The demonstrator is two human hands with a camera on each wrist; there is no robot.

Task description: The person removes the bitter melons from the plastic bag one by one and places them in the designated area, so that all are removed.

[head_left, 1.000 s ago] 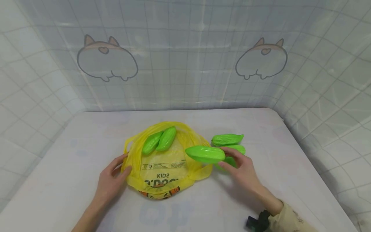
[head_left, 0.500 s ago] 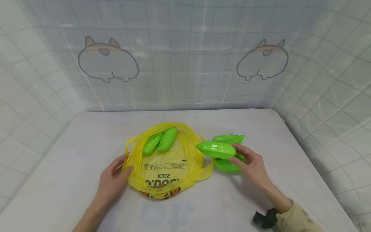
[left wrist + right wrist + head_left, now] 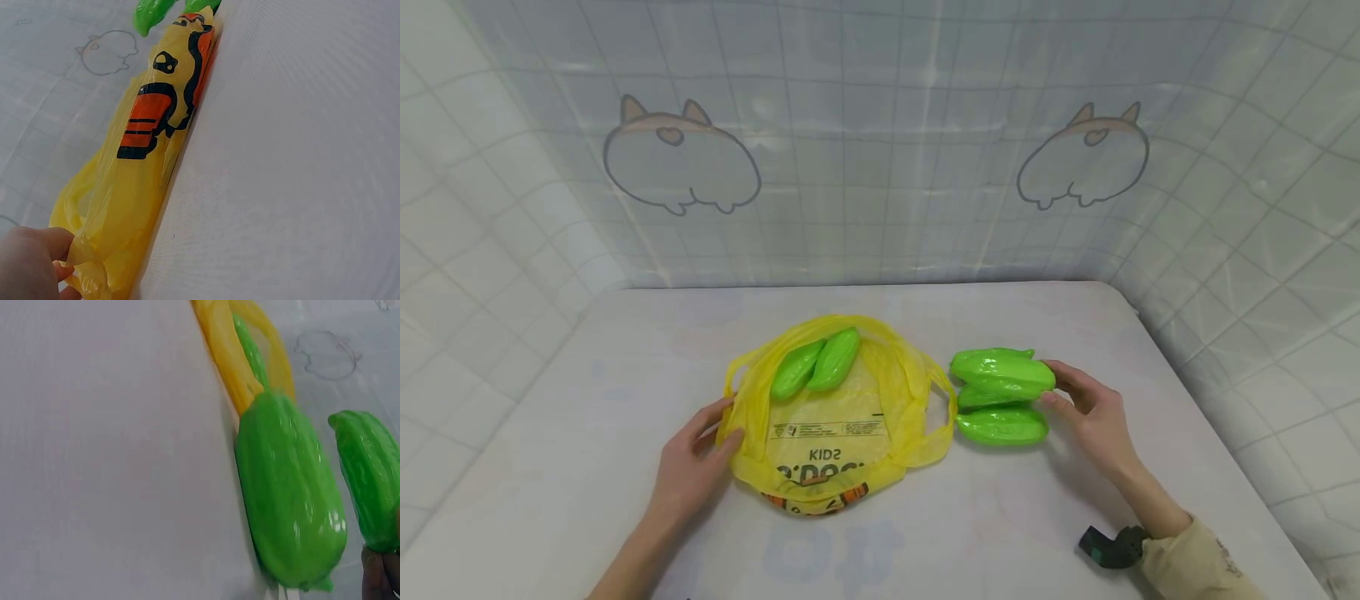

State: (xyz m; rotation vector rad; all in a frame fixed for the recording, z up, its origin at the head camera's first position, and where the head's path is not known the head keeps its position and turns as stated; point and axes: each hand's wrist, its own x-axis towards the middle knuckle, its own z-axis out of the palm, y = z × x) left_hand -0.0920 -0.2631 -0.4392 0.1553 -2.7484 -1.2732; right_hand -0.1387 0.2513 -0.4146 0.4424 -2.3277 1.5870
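Observation:
A yellow plastic bag (image 3: 827, 417) lies on the table with its mouth spread, and two glossy green bitter melons (image 3: 835, 358) show inside. My left hand (image 3: 696, 458) pinches the bag's left edge; the left wrist view shows fingers (image 3: 56, 240) at the crumpled plastic. To the right of the bag, my right hand (image 3: 1090, 412) holds one bitter melon (image 3: 1018, 379) by its right end, fingers above and thumb below. It overlaps others lying there in the head view, with another bitter melon (image 3: 1003, 427) in front. The right wrist view shows the held bitter melon (image 3: 369, 478) tilted and raised.
The white table (image 3: 925, 542) ends at a tiled-pattern curtain (image 3: 880, 167) behind and at the sides. A loop handle (image 3: 942, 417) of the bag reaches toward the bitter melons. A black device (image 3: 1112, 547) is on the right wrist.
My right hand has carried the bitter melon rightward, from over the bag's right edge to above the ones beside it. My left hand has stayed at the bag's edge.

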